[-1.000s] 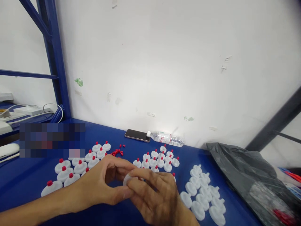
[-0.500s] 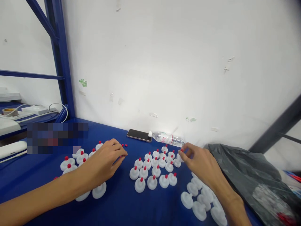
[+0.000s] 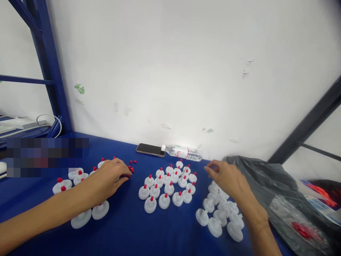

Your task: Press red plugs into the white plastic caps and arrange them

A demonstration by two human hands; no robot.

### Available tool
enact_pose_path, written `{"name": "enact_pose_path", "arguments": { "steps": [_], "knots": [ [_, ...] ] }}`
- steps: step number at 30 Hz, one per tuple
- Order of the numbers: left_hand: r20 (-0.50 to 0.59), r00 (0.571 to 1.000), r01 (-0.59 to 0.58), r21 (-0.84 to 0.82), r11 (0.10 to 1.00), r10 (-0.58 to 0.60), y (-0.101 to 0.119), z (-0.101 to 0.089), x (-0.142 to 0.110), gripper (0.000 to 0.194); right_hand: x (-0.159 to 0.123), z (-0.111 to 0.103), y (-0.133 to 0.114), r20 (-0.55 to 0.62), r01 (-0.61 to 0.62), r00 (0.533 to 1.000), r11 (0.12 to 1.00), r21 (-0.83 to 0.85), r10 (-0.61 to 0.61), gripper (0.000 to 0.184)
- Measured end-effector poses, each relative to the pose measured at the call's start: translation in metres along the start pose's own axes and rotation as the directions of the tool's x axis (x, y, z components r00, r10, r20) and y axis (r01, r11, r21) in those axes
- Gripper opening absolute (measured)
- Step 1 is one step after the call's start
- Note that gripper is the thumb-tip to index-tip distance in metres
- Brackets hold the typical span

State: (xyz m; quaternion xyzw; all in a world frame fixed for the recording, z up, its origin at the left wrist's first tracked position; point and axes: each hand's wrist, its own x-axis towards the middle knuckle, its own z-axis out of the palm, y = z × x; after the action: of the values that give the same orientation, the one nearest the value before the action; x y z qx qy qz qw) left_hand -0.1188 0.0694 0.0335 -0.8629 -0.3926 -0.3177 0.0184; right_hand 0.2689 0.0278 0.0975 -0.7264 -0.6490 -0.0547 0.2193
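My left hand (image 3: 113, 177) is over a small heap of red caps (image 3: 131, 169), its thumb and fingers curled in a pinch with red showing at the fingertips. Behind and under that forearm sit white suction-cup-like discs (image 3: 100, 209) with red caps on their stems. In the middle stands a group of similar capped white discs (image 3: 164, 201). My right hand (image 3: 226, 177) hovers right of this group, thumb and forefinger curled and slightly apart, with nothing visible between them. Below it lies a pile of uncapped white discs (image 3: 215, 227), partly hidden by the right hand and forearm.
A phone (image 3: 150, 149) and a clear plastic bottle (image 3: 182, 152) lie along the white wall. A dark grey plastic bag (image 3: 255, 181) covers the right side, with a clear bag of red pieces (image 3: 303, 229) on it. Blue frame posts (image 3: 49, 64) rise at left.
My right hand has let go of a capped white disc, which now stands in the middle group, and has drawn away from it. My left hand has lowered toward the red caps. The view has shifted right.
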Motion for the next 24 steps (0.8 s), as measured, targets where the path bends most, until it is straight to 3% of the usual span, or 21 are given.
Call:
{"name": "enact_pose_path", "arguments": {
  "steps": [4,9,13,17,24],
  "knots": [
    [0.075,0.997,0.0,-0.016,1.0,0.001,-0.003,0.002,-0.001,0.025,0.003,-0.002,0.024,-0.066,-0.077,0.995,0.994,-0.08,0.071,0.019],
    [0.108,0.994,0.0,-0.03,1.0,0.003,-0.005,0.004,0.0,0.023,0.004,0.013,0.045,-0.019,-0.066,0.998,0.992,-0.105,0.065,0.013],
    [0.139,0.99,-0.007,-0.04,0.999,0.013,-0.004,0.005,-0.001,0.027,0.003,0.021,0.051,0.029,-0.024,0.999,0.997,-0.074,0.026,0.021],
    [0.14,0.99,-0.012,-0.028,1.0,0.016,0.002,0.001,0.001,0.028,0.002,0.02,0.043,-0.016,0.011,1.0,0.999,-0.03,-0.011,0.022],
    [0.095,0.995,0.0,-0.043,0.999,0.004,0.012,-0.008,0.005,0.027,0.006,0.024,0.001,-0.126,0.104,0.989,0.981,0.164,-0.083,0.016]
  ]
}}
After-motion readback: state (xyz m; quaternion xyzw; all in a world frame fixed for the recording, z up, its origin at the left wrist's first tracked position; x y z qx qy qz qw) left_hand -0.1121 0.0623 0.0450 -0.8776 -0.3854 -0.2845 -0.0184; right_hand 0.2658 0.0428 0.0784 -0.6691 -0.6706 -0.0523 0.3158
